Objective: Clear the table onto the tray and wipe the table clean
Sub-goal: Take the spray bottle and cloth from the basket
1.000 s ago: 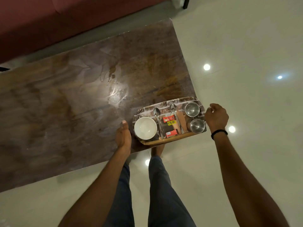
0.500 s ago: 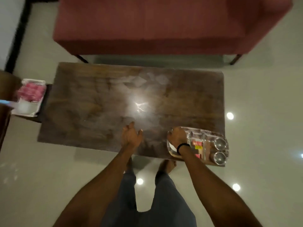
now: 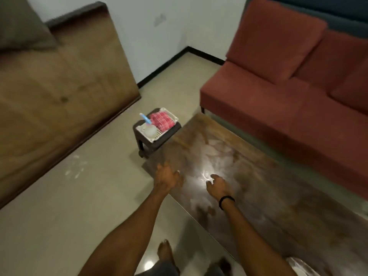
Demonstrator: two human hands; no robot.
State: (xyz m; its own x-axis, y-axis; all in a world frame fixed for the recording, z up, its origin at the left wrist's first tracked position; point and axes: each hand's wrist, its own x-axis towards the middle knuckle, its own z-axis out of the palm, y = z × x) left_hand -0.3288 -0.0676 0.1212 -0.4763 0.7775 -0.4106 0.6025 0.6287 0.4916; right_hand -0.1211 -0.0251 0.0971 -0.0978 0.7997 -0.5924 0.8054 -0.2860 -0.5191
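Table (image 3: 268, 196) glossy brown, left hand (image 3: 166, 177), right hand (image 3: 218, 186) over it, grip slack, empty, red sofa (image 3: 278, 100) beside

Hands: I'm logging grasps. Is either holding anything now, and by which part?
Nothing is held. The left hand and the right hand are both empty, fingers loose, above the table.

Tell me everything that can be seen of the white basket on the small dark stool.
The white basket is shallow and rectangular, apparently plastic, with perforated walls and floor. It sits flat on the small dark stool, which stands on the floor by the far end of the wooden table. Inside it are a folded red-and-white cloth and a pale, round spray bottle with a blue head. The view is slightly blurred, so finer detail is unclear.
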